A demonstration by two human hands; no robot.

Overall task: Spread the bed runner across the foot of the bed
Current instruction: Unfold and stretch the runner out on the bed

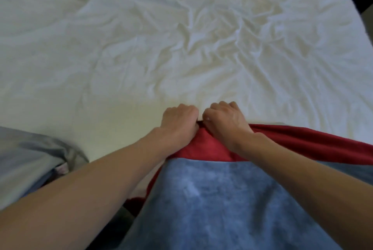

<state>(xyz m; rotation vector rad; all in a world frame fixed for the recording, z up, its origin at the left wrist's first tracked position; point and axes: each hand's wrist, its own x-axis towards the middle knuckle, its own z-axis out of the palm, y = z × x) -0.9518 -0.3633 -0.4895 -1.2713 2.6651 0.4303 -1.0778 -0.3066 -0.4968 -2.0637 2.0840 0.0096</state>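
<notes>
Two sets of fingertips curled out of sight; left hand (179,121) and right hand (225,122) each clench the red edge of the bed runner (214,199). Runner cut off below; red border, blue-grey panel, bunched at near edge of wrinkled white sheet (141,48).

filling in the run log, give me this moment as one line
left hand: grips runner | right hand: grips runner | runner: gathered at hands, not yet spread | sheet: wrinkled
</notes>
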